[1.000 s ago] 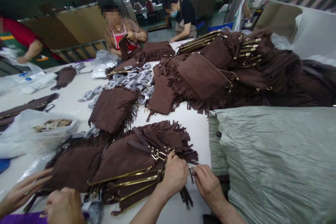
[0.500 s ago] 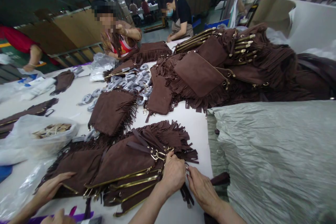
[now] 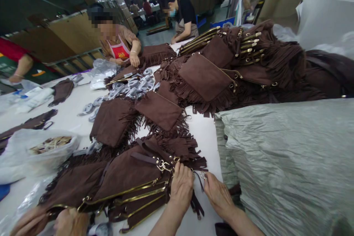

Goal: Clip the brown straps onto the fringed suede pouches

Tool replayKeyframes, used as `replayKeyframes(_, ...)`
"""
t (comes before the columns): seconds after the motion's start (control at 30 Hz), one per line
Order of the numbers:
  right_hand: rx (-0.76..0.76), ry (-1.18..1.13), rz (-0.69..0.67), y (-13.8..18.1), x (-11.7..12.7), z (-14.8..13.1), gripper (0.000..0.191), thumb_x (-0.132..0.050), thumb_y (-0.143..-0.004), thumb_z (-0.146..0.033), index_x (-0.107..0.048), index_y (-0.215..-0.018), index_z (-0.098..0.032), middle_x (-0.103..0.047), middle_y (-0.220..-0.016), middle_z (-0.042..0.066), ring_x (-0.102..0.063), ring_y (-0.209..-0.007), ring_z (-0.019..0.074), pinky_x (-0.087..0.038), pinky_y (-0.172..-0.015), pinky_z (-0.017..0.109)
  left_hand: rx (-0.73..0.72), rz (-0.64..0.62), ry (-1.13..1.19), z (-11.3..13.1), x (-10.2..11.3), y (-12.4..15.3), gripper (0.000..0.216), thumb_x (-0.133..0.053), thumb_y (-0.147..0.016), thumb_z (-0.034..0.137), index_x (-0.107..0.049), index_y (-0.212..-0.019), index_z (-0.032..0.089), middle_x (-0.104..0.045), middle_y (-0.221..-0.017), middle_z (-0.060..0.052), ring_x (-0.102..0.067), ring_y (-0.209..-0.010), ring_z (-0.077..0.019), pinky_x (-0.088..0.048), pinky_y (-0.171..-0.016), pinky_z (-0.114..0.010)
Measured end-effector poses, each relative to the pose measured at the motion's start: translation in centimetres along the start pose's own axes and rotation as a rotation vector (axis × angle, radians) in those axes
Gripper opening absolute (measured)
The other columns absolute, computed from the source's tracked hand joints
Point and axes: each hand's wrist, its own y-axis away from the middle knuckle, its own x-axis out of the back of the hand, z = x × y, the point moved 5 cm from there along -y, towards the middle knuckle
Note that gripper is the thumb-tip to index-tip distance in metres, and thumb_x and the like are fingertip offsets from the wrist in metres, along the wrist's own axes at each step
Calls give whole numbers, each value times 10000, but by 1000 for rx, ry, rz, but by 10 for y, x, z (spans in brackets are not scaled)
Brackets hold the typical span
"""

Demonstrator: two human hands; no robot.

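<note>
Several dark brown fringed pouches (image 3: 129, 169) with gold zips lie stacked in front of me. My left hand (image 3: 181, 184) is closed on the zip end of this stack, beside gold clasps (image 3: 163, 165) and brown straps (image 3: 145, 158). What exactly lies under its fingers is hidden. Just to the right, my right hand (image 3: 217, 193) pinches a small metal clasp (image 3: 203, 174) between thumb and fingers. A thin dark strap (image 3: 199, 182) hangs between the two hands. Below them, brown strap ends (image 3: 197, 204) dangle over the white table.
At lower left, a co-worker's hands (image 3: 70, 221) hold a pouch's zip edge. A plastic bag of tan pieces (image 3: 51, 143) stands behind. Grey wrapped coils (image 3: 135, 86) and a large pouch pile (image 3: 215, 73) lie farther back. Crumpled grey-green sheeting (image 3: 287, 155) covers the right side. Two people stand opposite.
My right hand has moved slightly right, away from my left. Another pouch now lies mid-table. The co-worker's hands at lower left have closed on a pouch edge. The person opposite has lowered a hand.
</note>
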Motion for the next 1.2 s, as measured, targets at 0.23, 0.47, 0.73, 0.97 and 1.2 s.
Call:
replayKeyframes(0.23,55,36,40,-5,-1,-8,188,-316,-807,-103,-466,-907,-159,-618,-708,42,-626,-628,170,-452,-536,253,-21,73,-45,8,-7,-7,231,-337,-679,-12,-526,-662,120,-530,-638,-74,-531,-786,-222,-414,-908,-459)
replayKeyframes(0.47,117,63,97,-22,-6,-19,161,-308,-826,-115,-455,-877,-159,-580,-687,47,-596,-625,191,-444,-538,276,-38,133,-23,4,1,-2,247,-310,-697,1,-522,-698,128,-516,-642,-57,-529,-776,-209,-423,-903,-454)
replayKeyframes(0.73,217,69,143,-26,-15,-28,226,-295,-807,-79,-429,-983,-125,-568,-736,65,-565,-652,190,-463,-581,290,34,153,114,-6,3,-3,182,-388,-715,43,-493,-629,164,-479,-595,-26,-506,-724,-184,-391,-919,-440)
replayKeyframes(0.97,239,57,109,-30,-22,-32,206,-293,-821,-69,-443,-947,-133,-552,-711,54,-552,-646,195,-462,-587,297,47,152,180,-12,7,-3,171,-421,-735,60,-497,-624,164,-493,-603,-24,-500,-760,-180,-362,-928,-422)
replayKeyframes(1.2,175,36,89,-24,-26,-34,195,-285,-831,-76,-438,-922,-153,-560,-713,61,-554,-636,198,-457,-589,295,62,180,189,-15,8,-4,230,-389,-755,56,-479,-581,176,-474,-567,-15,-479,-708,-170,-366,-913,-418)
